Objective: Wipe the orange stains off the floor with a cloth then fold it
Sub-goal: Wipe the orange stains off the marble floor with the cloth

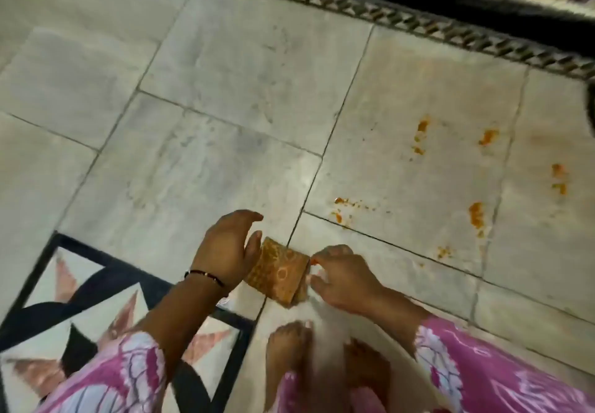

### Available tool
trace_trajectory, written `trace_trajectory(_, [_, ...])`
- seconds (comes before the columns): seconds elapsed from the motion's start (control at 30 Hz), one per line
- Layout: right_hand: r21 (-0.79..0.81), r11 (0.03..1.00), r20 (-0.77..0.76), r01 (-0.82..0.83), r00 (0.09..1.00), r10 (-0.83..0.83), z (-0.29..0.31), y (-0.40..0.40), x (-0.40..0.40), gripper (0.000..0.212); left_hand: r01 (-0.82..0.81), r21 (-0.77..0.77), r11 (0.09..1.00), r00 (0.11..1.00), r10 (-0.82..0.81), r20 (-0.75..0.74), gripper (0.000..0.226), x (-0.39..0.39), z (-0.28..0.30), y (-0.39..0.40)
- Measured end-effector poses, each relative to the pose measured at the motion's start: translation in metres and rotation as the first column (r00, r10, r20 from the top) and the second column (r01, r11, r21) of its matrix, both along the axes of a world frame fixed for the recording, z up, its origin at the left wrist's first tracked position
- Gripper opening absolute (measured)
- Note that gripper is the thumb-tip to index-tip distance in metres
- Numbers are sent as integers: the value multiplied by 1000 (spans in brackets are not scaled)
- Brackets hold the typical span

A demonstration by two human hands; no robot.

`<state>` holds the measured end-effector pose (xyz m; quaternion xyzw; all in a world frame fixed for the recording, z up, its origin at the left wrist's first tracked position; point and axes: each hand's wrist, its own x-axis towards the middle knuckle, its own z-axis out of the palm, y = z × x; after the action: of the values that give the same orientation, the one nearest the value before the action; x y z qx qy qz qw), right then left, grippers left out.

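Folded orange patterned cloth (pixel 279 274) lies on the pale marble floor (pixel 225 90), over a tile joint, between both hands. Left hand (pixel 227 246) touches its left edge, fingers straight and relaxed, nothing gripped; dark bracelet (pixel 206 274) on that wrist. Right hand (pixel 343 275) at the cloth's right edge, fingers curled, pinching the edge. Orange stains (pixel 476 214) scattered on tiles to the right, well apart from the cloth. Pink floral sleeves (pixel 467 367), bare feet (pixel 286 351) below. Star inlay (pixel 80 300) lower left
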<state>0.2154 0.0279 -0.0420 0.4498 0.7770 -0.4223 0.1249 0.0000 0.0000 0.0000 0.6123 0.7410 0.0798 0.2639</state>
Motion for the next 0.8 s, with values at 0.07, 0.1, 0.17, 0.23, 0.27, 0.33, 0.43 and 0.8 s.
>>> trace_trajectory(0.07, [38,990,79,-139,988,135,-61,-11,-41,61,62,16,998,997,-61,-49,50,-10,-62,13])
trace_trajectory(0.1, [85,974,120,-212,972,201,-90,-19,-62,69,110,35,993,991,-107,-80,51,-17,-96,21])
trace_trajectory(0.17, [160,931,135,-327,942,308,-136,-37,-97,76,179,36,983,978,-174,-111,54,-25,-158,37])
trace_trajectory(0.23, [284,852,135,-440,898,419,-173,-48,-109,75,229,46,972,964,-220,-150,54,-26,-204,45])
trace_trajectory(0.27, [351,803,127,-483,874,470,-185,-51,-109,77,253,63,965,957,-240,-166,54,-28,-220,49])
trace_trajectory(0.33, [436,742,98,-509,846,523,-209,-51,-104,82,377,72,923,918,-362,-160,52,-27,-235,65])
trace_trajectory(0.43, [467,687,87,-557,802,592,-214,-42,-93,85,629,105,770,763,-586,-273,48,-31,-230,87])
trace_trajectory(0.8, [612,791,142,-11,985,-96,-226,-36,53,86,256,141,956,964,-240,-116,78,6,-256,87])
